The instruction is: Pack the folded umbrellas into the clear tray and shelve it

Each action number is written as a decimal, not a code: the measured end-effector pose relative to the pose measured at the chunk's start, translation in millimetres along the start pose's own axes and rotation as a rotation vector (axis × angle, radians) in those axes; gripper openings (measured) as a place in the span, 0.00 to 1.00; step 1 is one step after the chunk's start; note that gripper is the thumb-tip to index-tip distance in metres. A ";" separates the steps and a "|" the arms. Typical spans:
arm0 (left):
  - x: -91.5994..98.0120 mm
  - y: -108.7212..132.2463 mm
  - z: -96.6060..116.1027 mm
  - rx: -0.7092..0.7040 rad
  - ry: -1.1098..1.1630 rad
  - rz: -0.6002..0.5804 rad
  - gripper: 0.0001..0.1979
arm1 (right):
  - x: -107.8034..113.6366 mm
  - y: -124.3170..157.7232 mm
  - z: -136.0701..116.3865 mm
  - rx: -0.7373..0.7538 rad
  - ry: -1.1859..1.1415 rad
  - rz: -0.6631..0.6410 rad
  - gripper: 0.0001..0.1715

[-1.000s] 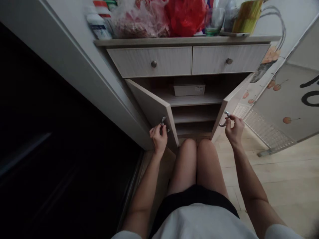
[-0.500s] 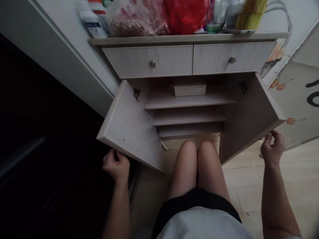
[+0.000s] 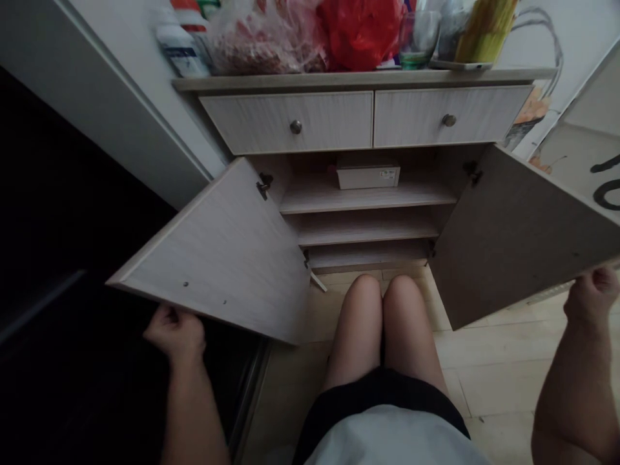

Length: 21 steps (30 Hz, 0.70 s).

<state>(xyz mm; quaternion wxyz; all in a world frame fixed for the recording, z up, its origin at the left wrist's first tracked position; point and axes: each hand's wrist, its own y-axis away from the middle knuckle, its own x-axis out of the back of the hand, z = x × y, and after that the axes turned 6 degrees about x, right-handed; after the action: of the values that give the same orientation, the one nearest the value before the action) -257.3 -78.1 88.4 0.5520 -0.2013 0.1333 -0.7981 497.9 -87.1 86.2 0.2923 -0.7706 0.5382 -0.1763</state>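
A pale wooden cabinet (image 3: pixel 368 79) stands before me with both lower doors swung wide. My left hand (image 3: pixel 174 330) is curled under the outer edge of the left door (image 3: pixel 217 252), its fingers closed on the hidden handle. My right hand (image 3: pixel 591 294) is closed at the outer edge of the right door (image 3: pixel 518 232), its fingers tucked behind the panel. Inside are three bare shelves (image 3: pixel 363 197), and a small white box (image 3: pixel 368 175) sits on the top one. My knees (image 3: pixel 382 310) are close to the opening.
Two shut drawers with round knobs (image 3: pixel 296 126) sit above the doors. The cabinet top carries bottles (image 3: pixel 181 45), plastic bags (image 3: pixel 361 29) and a glass (image 3: pixel 419 35). A dark doorway lies to the left and a white wall panel (image 3: pixel 581 142) to the right. Pale floorboards lie underfoot.
Both doors have swung from slightly ajar to fully wide. My hands moved outward with them, left hand to the left, right hand to the right frame edge.
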 end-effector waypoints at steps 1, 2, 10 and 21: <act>0.8 -2.0 1.1 0.007 0.015 0.002 0.08 | 1.1 -3.8 1.6 0.000 -0.026 0.010 0.28; 1.3 -4.1 2.1 0.012 0.029 0.004 0.08 | 2.5 -7.3 3.9 -0.002 -0.044 0.013 0.27; 3.5 -17.7 0.5 0.039 0.023 0.032 0.06 | 12.0 -20.2 15.9 -0.056 -0.023 -0.013 0.29; 6.2 -1.3 13.1 0.029 0.043 0.137 0.06 | 10.7 -25.2 17.1 0.024 0.054 0.165 0.42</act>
<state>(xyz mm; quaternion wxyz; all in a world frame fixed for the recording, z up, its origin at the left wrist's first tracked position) -254.1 -83.3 101.7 0.6054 -0.1664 0.1468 -0.7644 530.1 -86.4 88.8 0.3004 -0.7151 0.6055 -0.1785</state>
